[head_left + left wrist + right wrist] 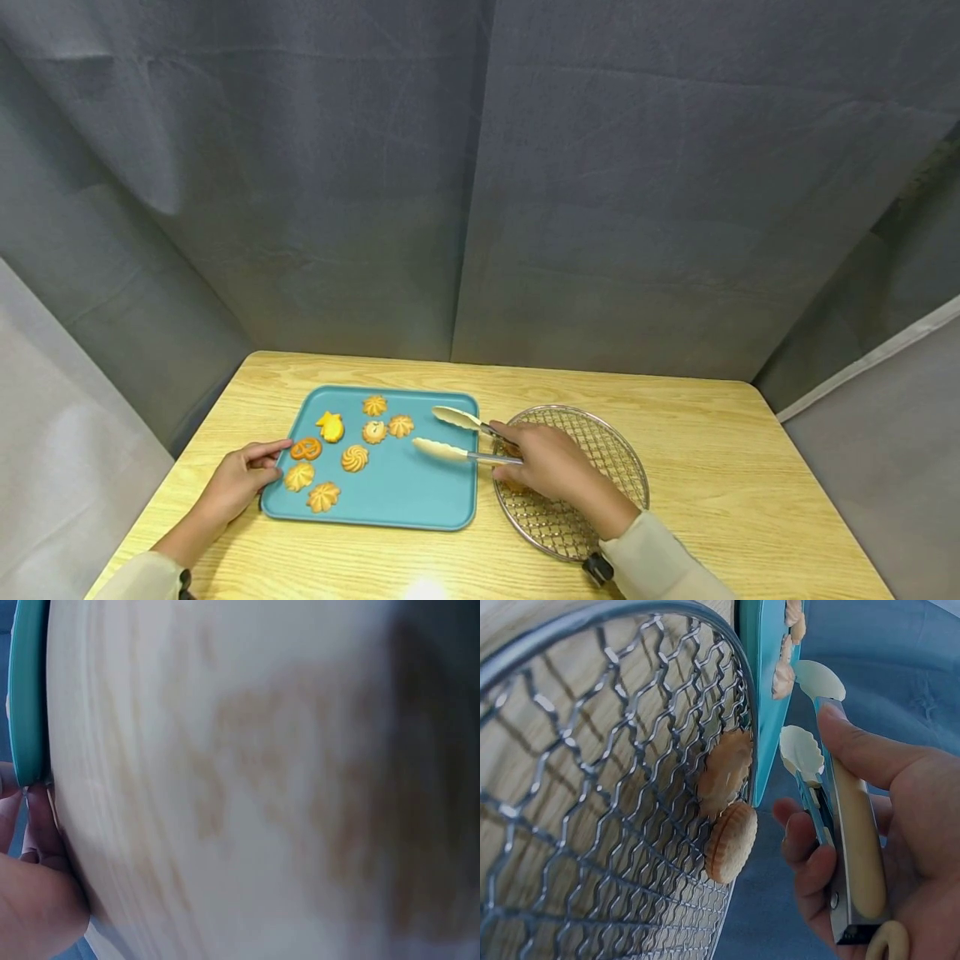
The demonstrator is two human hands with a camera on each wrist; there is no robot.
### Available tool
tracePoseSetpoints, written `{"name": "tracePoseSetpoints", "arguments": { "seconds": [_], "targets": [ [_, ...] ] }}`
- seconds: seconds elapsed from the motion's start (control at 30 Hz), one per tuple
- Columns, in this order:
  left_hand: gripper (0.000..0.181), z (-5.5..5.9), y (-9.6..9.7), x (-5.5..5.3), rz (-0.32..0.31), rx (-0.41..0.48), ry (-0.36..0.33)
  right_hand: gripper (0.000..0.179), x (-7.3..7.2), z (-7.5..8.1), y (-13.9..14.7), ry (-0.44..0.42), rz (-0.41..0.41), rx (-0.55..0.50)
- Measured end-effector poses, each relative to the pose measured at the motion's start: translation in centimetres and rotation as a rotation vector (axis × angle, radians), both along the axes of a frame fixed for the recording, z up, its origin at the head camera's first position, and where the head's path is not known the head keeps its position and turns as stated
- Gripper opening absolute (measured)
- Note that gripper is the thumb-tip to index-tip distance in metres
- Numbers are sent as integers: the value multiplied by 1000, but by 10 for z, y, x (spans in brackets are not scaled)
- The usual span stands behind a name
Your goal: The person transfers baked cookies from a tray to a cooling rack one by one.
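My left hand pinches the left edge of a blue-green tray, as the left wrist view also shows. On the tray lie several cookies: a pretzel-shaped one, a yellow one, a swirled one and scalloped ones. Metal tongs with cream tips are gripped in my right hand. Their tips are spread apart over the tray's right side, with nothing between them. Below the right hand sits a round wire rack. A sandwich-like cookie and a scalloped cookie rest near its rim.
The rack stands close against the tray's right edge on a light wooden table. Grey curtains hang behind the table and at both sides.
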State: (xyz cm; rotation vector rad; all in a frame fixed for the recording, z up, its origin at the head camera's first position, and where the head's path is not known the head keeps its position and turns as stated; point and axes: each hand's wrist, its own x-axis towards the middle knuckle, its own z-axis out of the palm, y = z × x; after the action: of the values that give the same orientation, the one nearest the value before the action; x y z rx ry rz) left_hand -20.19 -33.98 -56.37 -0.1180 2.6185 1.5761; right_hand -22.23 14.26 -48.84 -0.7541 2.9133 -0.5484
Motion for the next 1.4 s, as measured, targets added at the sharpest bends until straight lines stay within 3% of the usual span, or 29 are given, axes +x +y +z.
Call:
{"name": "tracePoseSetpoints", "arguments": {
  "seconds": [1.4],
  "targets": [
    [50,1,0,1,-11,22,-20,75,-29,2,-43,-39,52,84]
  ]
}}
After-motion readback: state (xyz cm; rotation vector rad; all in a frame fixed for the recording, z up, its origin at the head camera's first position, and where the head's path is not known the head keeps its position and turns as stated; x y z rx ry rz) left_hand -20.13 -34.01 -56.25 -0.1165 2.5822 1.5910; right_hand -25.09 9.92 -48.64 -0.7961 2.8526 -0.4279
